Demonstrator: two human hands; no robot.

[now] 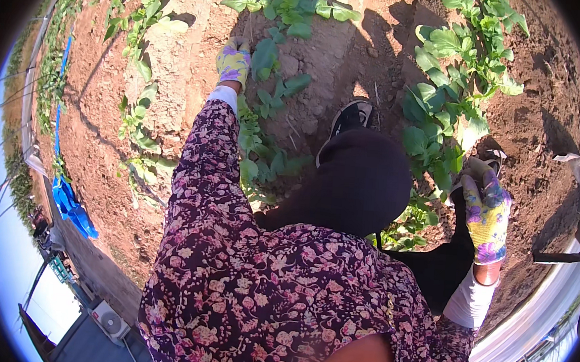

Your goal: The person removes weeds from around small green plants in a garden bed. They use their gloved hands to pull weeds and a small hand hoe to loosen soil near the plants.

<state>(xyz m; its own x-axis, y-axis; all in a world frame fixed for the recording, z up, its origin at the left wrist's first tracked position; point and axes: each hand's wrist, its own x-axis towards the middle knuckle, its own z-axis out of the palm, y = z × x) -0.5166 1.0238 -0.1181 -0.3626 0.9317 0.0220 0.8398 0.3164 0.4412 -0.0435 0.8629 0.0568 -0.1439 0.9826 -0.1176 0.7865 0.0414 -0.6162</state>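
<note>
My left hand [234, 63], in a yellow glove with purple flowers, reaches forward to the soil beside the leafy green plants [266, 59] of the middle row. Its fingers are curled down and pressed together; whatever they hold is hidden beneath them. On the right, my right hand [488, 212] wears a matching glove with greyish fingertips. It hangs next to the right-hand row of plants [437, 90], in front of my right shoe, thumb and fingers loosely bent and apart. Nothing shows between them.
My bent knee [364, 179] and dark shoe [352, 115] stand between two plant rows. Another row [136, 126] grows at the left, with blue sheeting [73, 209] beyond it. White plastic film [528, 332] and a dark metal frame [564, 256] lie along the right edge.
</note>
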